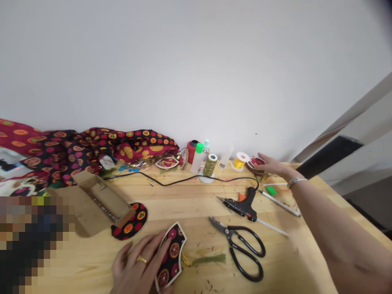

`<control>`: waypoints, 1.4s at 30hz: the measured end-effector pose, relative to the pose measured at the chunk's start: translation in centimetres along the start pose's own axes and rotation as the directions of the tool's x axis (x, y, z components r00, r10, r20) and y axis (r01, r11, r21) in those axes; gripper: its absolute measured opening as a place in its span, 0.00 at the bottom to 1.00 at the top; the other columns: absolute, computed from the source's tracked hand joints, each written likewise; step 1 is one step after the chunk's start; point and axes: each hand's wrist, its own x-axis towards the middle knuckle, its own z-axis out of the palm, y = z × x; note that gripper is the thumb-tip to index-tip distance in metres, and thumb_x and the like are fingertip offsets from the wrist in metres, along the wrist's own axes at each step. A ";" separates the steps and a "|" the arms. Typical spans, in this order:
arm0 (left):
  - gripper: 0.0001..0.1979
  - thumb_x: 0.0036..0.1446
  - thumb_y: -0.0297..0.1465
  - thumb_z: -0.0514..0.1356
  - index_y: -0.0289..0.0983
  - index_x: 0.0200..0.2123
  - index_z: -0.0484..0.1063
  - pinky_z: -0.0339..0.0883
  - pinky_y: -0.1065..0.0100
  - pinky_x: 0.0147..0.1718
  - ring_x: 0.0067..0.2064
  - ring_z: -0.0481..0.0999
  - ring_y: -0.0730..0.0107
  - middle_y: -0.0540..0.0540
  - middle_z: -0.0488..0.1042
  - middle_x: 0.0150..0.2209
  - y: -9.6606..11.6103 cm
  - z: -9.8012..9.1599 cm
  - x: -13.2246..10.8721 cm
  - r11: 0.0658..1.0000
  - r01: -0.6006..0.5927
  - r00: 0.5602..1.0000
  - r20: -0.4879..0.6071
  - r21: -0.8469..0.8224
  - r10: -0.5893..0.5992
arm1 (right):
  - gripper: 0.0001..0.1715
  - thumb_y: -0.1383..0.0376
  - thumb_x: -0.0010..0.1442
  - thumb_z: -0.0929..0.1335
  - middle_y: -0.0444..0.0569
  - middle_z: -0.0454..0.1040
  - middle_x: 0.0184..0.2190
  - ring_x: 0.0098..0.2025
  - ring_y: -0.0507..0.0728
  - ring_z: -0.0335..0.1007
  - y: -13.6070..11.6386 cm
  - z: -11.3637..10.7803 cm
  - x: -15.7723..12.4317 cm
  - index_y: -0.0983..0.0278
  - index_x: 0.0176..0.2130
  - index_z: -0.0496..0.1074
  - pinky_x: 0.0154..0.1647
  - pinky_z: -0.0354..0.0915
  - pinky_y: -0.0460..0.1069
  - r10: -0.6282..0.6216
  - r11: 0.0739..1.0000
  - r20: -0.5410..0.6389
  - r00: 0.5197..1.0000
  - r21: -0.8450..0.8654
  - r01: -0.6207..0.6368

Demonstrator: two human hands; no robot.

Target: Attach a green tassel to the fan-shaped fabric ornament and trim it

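Note:
My left hand (pixel 139 261), with a ring on one finger, lies over a fan-shaped fabric piece (pixel 174 250) and grips its left side. The piece is black with red and orange round motifs and a pale edging. A yellow loop and a green tassel (pixel 211 259) extend from its right side. My right hand (pixel 271 164) reaches to the back of the table, thumb and fingers apart, at a maroon ornament (pixel 255 162) beside a yellow thread spool (pixel 239 161). Whether the fingertips touch the ornament is hard to see.
Black-handled scissors (pixel 245 249) and a black glue gun (pixel 243 206) lie on the wooden table. An open cardboard box (pixel 101 200) overlaps a round fabric piece (pixel 134 222). Patterned cloth (pixel 92 147), bottles (pixel 198 159) and a green thread spool (pixel 210 165) line the wall.

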 end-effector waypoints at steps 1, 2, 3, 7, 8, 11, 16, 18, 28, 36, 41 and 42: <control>0.31 0.48 0.33 0.58 0.44 0.58 0.60 0.48 0.52 0.52 0.54 0.64 0.54 0.44 0.70 0.55 0.1 -0.3 0.1 1.000 -0.009 1.000 -0.020 -0.005 0.009 | 0.43 0.60 0.53 0.68 0.65 0.61 0.59 0.57 0.65 0.62 -0.4 -0.4 -0.5 0.75 0.61 0.54 0.55 0.60 0.54 0.005 1.000 -0.023 1.000 0.002 -0.005; 0.31 0.48 0.33 0.58 0.43 0.58 0.59 0.47 0.51 0.52 0.55 0.63 0.53 0.44 0.69 0.56 0.2 -0.6 0.2 1.000 -0.021 0.999 -0.036 -0.009 0.020 | 0.45 0.59 0.54 0.67 0.65 0.55 0.62 0.60 0.67 0.56 -1.0 -0.9 -1.1 0.75 0.63 0.49 0.57 0.57 0.56 0.006 1.000 -0.057 0.998 0.001 -0.006; 0.32 0.49 0.33 0.58 0.43 0.59 0.57 0.46 0.51 0.53 0.55 0.62 0.53 0.43 0.68 0.56 0.4 -0.9 0.3 1.000 -0.009 1.000 -0.017 -0.013 0.009 | 0.46 0.58 0.54 0.67 0.65 0.50 0.63 0.62 0.68 0.51 -1.8 -1.2 -2.0 0.75 0.64 0.47 0.59 0.54 0.59 0.002 1.000 -0.090 0.996 -0.001 -0.002; 0.33 0.51 0.31 0.57 0.39 0.61 0.52 0.44 0.50 0.54 0.56 0.59 0.53 0.41 0.66 0.58 1.2 -1.8 0.8 0.997 0.064 0.994 0.090 -0.039 -0.060 | 0.33 0.55 0.56 0.65 0.58 0.66 0.56 0.54 0.67 0.64 -7.3 -0.4 -8.4 0.65 0.58 0.62 0.54 0.61 0.61 -0.244 0.965 -0.116 0.963 0.072 0.253; 0.34 0.51 0.31 0.57 0.38 0.61 0.51 0.43 0.50 0.54 0.57 0.59 0.52 0.40 0.66 0.58 1.4 -2.0 0.9 0.996 0.079 0.991 0.111 -0.050 -0.073 | 0.30 0.56 0.58 0.64 0.55 0.68 0.54 0.53 0.65 0.66 -9.1 0.5 -10.5 0.63 0.57 0.63 0.54 0.62 0.60 -0.368 0.920 -0.043 0.929 0.131 0.371; 0.34 0.51 0.31 0.57 0.36 0.61 0.49 0.44 0.49 0.53 0.56 0.59 0.51 0.39 0.67 0.56 1.7 -2.2 1.0 0.992 0.104 0.988 0.118 -0.074 -0.095 | 0.32 0.61 0.57 0.67 0.52 0.65 0.57 0.56 0.60 0.61 -14.1 4.0 -16.0 0.61 0.59 0.60 0.57 0.59 0.56 -0.655 0.751 0.175 0.735 0.256 0.608; 0.36 0.50 0.30 0.58 0.31 0.60 0.48 0.46 0.49 0.52 0.55 0.60 0.49 0.35 0.69 0.52 1.9 -2.3 0.9 0.989 0.123 0.989 0.097 -0.087 -0.115 | 0.36 0.74 0.56 0.62 0.52 0.58 0.61 0.62 0.59 0.48 -18.5 8.8 -18.1 0.64 0.63 0.53 0.61 0.51 0.56 -0.848 0.522 0.284 0.447 0.310 0.795; 0.37 0.50 0.30 0.58 0.30 0.61 0.46 0.47 0.49 0.52 0.55 0.59 0.49 0.35 0.69 0.52 1.9 -2.3 0.9 0.988 0.124 0.989 0.090 -0.090 -0.116 | 0.38 0.75 0.54 0.62 0.53 0.58 0.61 0.62 0.61 0.47 -19.1 9.5 -17.3 0.66 0.63 0.51 0.60 0.51 0.57 -0.858 0.495 0.322 0.400 0.310 0.812; 0.39 0.49 0.30 0.59 0.31 0.61 0.44 0.48 0.49 0.51 0.53 0.63 0.48 0.33 0.71 0.51 1.7 -1.7 0.6 0.989 0.113 0.994 0.008 -0.092 -0.113 | 0.35 0.72 0.53 0.66 0.56 0.69 0.51 0.54 0.60 0.55 -20.3 9.8 -15.9 0.66 0.60 0.58 0.53 0.55 0.55 -0.878 0.436 0.335 0.342 0.263 0.861; 0.44 0.47 0.26 0.57 0.36 0.64 0.36 0.47 0.51 0.50 0.52 0.66 0.50 0.38 0.72 0.51 1.1 -1.1 0.2 0.992 0.072 0.997 -0.015 -0.106 -0.074 | 0.30 0.62 0.55 0.68 0.58 0.71 0.43 0.48 0.61 0.60 -20.0 9.4 -15.6 0.71 0.55 0.63 0.50 0.58 0.54 -0.897 0.372 0.318 0.308 0.165 0.913; 0.42 0.48 0.24 0.55 0.38 0.64 0.38 0.47 0.51 0.52 0.54 0.64 0.51 0.39 0.72 0.52 1.5 -0.5 0.2 0.980 0.096 0.994 -0.042 -0.173 -0.104 | 0.23 0.61 0.56 0.67 0.57 0.71 0.42 0.46 0.59 0.63 -19.5 8.2 -16.3 0.70 0.50 0.67 0.49 0.60 0.52 -0.882 0.422 0.310 0.355 0.185 0.888; 0.42 0.48 0.24 0.55 0.39 0.64 0.39 0.47 0.51 0.52 0.54 0.64 0.51 0.39 0.72 0.52 1.5 -0.3 0.2 0.978 0.091 0.993 -0.050 -0.187 -0.102 | 0.22 0.61 0.57 0.67 0.57 0.70 0.43 0.46 0.59 0.64 -19.3 7.9 -16.4 0.70 0.49 0.67 0.48 0.61 0.52 -0.873 0.444 0.315 0.373 0.196 0.874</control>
